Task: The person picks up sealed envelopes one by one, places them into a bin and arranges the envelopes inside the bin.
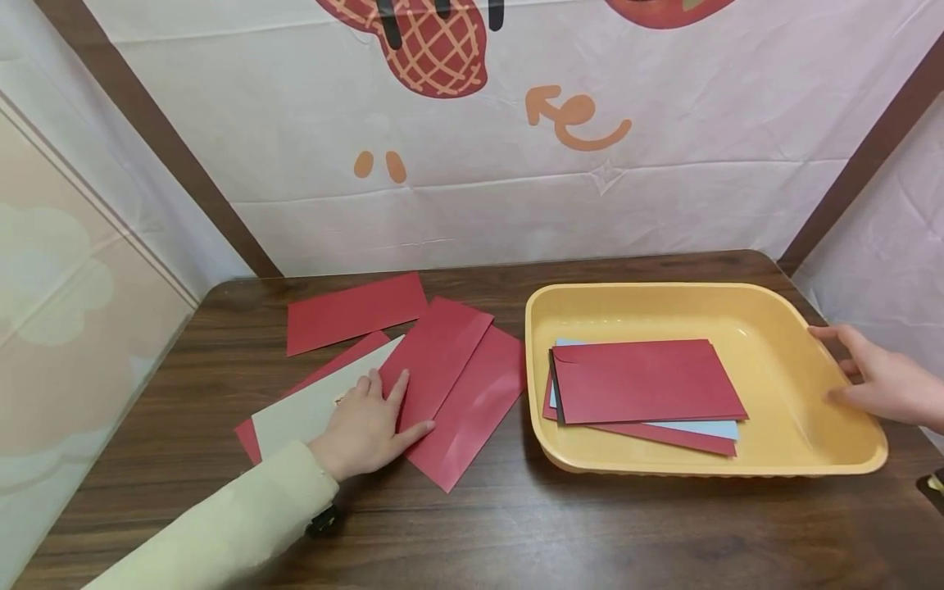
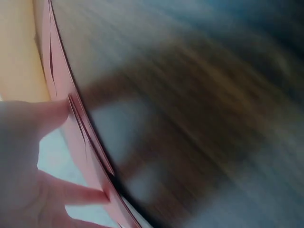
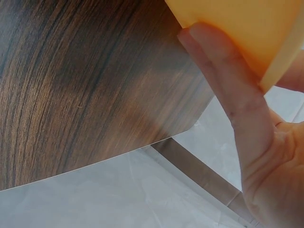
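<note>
My left hand (image 1: 365,430) rests with spread fingers on a loose pile at the table's left. Its fingertips touch a red envelope (image 1: 442,340), and its palm lies over a cream envelope (image 1: 306,410). Another red envelope (image 1: 479,410) lies partly beneath, reaching toward the tray. In the left wrist view, straight fingers (image 2: 80,194) meet the red paper. At the right, my right hand (image 1: 881,381) grips the right side of a yellow plastic tray (image 1: 789,401), the rim between thumb and fingers. Inside it, a red envelope (image 1: 649,381) tops a stack with light blue, black and red edges.
A separate red envelope (image 1: 357,311) lies at the back left of the dark wood table (image 1: 472,533). Behind the table hangs a printed white cloth (image 1: 479,213). A small dark object (image 1: 932,490) shows at the right edge.
</note>
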`<state>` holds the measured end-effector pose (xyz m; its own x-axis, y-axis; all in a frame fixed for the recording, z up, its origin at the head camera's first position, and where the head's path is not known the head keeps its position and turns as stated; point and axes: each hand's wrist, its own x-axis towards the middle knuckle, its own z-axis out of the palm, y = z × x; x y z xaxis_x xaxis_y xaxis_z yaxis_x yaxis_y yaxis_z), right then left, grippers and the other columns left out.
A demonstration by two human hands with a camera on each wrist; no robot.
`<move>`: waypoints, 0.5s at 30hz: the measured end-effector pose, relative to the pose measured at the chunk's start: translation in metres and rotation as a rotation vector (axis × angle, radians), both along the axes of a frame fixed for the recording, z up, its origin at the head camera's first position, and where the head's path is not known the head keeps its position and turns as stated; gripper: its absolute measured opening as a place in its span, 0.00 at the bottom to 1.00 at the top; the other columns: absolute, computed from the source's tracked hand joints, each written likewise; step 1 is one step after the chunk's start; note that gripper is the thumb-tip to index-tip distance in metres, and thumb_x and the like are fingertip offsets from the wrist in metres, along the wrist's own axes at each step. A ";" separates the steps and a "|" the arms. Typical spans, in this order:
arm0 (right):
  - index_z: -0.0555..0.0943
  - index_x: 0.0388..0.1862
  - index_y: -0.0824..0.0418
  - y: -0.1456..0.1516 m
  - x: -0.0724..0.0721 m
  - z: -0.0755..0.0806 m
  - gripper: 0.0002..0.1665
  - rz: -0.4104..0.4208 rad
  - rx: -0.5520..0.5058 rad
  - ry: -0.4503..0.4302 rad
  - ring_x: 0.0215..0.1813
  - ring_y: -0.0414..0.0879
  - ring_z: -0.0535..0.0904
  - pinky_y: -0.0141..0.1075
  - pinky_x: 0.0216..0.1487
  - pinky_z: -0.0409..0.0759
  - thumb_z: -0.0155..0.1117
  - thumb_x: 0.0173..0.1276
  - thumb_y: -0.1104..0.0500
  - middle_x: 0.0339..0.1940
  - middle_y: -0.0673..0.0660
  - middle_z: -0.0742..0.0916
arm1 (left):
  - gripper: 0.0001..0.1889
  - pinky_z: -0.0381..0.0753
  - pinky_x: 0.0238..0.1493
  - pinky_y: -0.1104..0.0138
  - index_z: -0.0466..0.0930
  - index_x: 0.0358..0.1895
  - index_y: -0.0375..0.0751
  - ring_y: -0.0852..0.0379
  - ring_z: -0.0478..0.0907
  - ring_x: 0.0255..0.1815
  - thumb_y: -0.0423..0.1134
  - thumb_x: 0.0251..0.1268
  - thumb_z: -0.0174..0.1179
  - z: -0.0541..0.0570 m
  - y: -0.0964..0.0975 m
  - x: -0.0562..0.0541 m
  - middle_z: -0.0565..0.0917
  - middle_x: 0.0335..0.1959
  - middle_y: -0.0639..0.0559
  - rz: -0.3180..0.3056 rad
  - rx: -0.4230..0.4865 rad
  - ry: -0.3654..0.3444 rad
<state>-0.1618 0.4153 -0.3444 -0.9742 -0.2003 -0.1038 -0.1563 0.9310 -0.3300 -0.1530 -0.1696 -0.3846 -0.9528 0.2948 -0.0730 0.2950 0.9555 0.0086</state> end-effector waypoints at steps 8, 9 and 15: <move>0.52 0.63 0.77 -0.001 -0.002 -0.002 0.47 -0.007 -0.015 -0.009 0.42 0.73 0.80 0.33 0.25 0.78 0.70 0.51 0.69 0.54 0.87 0.70 | 0.46 0.81 0.34 0.57 0.68 0.64 0.26 0.36 0.74 0.44 0.68 0.61 0.51 -0.002 0.016 0.006 0.77 0.31 0.29 0.046 -0.106 0.077; 0.52 0.63 0.77 -0.001 -0.002 -0.002 0.48 -0.007 -0.014 -0.007 0.42 0.73 0.80 0.33 0.25 0.78 0.70 0.51 0.69 0.53 0.87 0.70 | 0.46 0.81 0.32 0.59 0.69 0.63 0.25 0.37 0.75 0.41 0.68 0.61 0.51 -0.002 0.018 0.006 0.77 0.27 0.30 0.049 -0.118 0.092; 0.51 0.64 0.79 -0.001 -0.001 -0.001 0.49 -0.008 -0.007 -0.010 0.41 0.73 0.81 0.33 0.24 0.78 0.70 0.50 0.69 0.50 0.88 0.72 | 0.43 0.79 0.38 0.56 0.73 0.56 0.18 0.35 0.79 0.36 0.64 0.63 0.53 -0.003 0.036 0.006 0.81 0.24 0.30 0.063 -0.192 0.142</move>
<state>-0.1626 0.4148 -0.3457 -0.9746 -0.1936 -0.1123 -0.1457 0.9298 -0.3381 -0.1471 -0.1337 -0.3874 -0.9735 0.2283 0.0138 0.2202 0.9521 -0.2123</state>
